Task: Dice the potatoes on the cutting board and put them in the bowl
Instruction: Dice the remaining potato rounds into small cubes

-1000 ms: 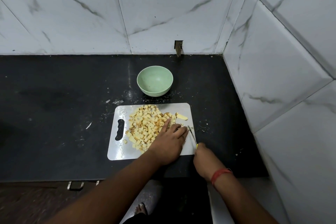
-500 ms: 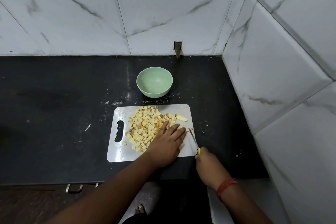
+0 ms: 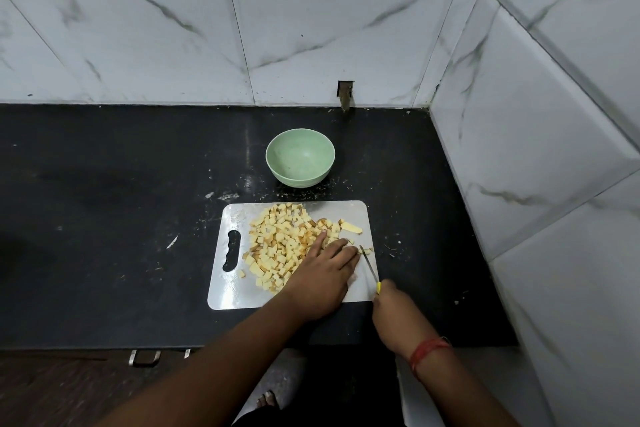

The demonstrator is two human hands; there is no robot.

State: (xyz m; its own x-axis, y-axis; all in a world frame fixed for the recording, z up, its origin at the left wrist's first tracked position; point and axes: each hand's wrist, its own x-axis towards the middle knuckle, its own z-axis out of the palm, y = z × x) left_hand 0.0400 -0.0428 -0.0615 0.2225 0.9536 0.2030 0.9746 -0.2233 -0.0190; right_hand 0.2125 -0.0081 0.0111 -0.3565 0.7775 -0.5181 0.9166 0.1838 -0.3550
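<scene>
Mia: Fingers (image 3: 341, 244) of the left hand (image 3: 320, 276) lie flat and straight, low and right of the middle of the frame. They press down on the potato pieces (image 3: 282, 246).

Tom: What about the other hand?

Mia: The right hand (image 3: 394, 312) is curled tight around the yellow handle of a knife (image 3: 369, 265). The thin blade points up and left. Its tip is just beside the left fingertips.

Tom: Where are the potatoes?

Mia: They sit in a pile of little yellow cubes on the cutting board (image 3: 235, 291), near the middle of the frame. The left hand hides part of the pile. One longer piece (image 3: 351, 227) lies at the upper right of the pile.

Tom: And the bowl?

Mia: The green bowl (image 3: 300, 157) stands above the board, near it but not touching. I see no potato in it.

Tom: What else is around?

Mia: A black counter (image 3: 104, 218) with small white crumbs on it. White tiles (image 3: 173, 38) fill the top and the right side. A red thread (image 3: 427, 350) goes around the right wrist. A metal handle (image 3: 143, 357) shows under the counter edge, lower left.
</scene>
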